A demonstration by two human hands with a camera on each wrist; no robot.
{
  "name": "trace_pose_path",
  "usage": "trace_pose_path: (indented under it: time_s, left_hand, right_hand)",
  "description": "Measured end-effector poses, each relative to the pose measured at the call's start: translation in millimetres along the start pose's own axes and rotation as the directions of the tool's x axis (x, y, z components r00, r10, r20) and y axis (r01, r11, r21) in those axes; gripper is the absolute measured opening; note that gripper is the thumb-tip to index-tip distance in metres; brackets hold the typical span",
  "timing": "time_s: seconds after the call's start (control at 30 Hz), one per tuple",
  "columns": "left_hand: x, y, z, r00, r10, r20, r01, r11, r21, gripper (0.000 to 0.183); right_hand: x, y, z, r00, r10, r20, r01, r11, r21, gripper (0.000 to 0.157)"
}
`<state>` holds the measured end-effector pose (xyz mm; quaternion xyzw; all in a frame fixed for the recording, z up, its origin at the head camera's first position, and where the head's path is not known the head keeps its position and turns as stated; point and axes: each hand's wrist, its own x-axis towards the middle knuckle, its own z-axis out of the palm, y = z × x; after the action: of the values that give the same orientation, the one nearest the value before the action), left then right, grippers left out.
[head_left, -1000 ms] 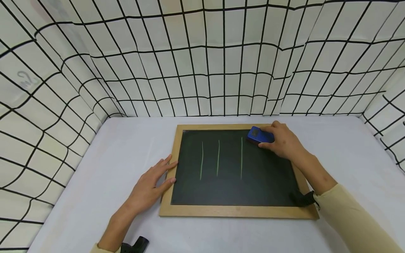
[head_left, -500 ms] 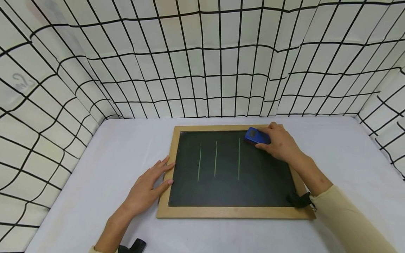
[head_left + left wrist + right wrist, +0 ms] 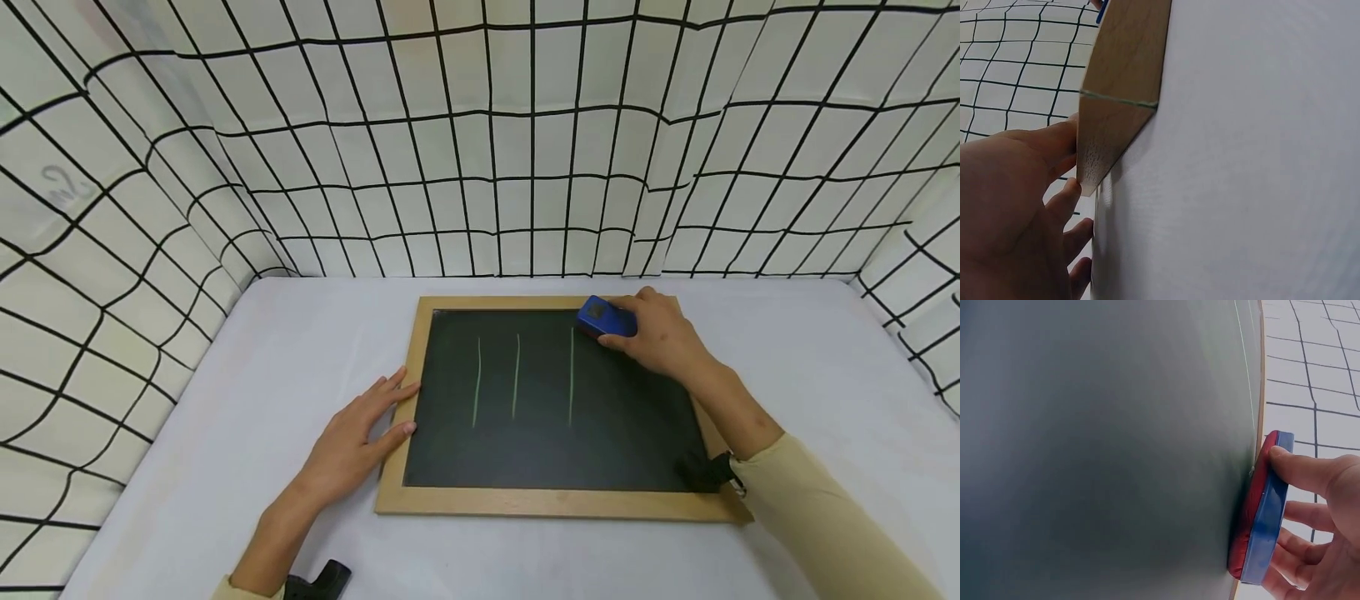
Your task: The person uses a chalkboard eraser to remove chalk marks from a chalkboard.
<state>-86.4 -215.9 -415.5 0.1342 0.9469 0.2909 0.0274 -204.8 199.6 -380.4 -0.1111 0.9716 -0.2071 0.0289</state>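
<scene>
A chalkboard (image 3: 555,450) in a wooden frame lies on the white table, with three thin green chalk lines (image 3: 516,375) drawn upright on it. Near the board's top edge my right hand (image 3: 663,333) grips a blue eraser (image 3: 606,317) between thumb and fingers. The right wrist view shows the eraser's red pad (image 3: 1250,519) against the board, close to the top of the rightmost line. My left hand (image 3: 348,446) rests at the board's left edge, fingers spread, with fingertips touching the frame (image 3: 1116,119).
A white cloth covers the table (image 3: 300,333) around the board. Behind and to both sides stand white walls with a black grid (image 3: 510,142). Dark straps with small camera mounts (image 3: 322,579) sit on both wrists.
My right hand has shifted the eraser slightly left along the board's top, toward the rightmost chalk line. The left hand stays at the frame. The head view sways a little.
</scene>
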Motion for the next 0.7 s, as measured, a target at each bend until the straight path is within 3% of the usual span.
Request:
trace_pose_path:
  time_s: [0.7]
  left_hand:
    - [1.1, -1.1, 2.0, 1.0, 0.003, 0.015, -0.003, 1.0, -0.024, 0.058]
  right_hand:
    - [2, -18, 10.6, 0.999, -0.04, -0.004, 0.04, 0.996, -0.08, 0.064]
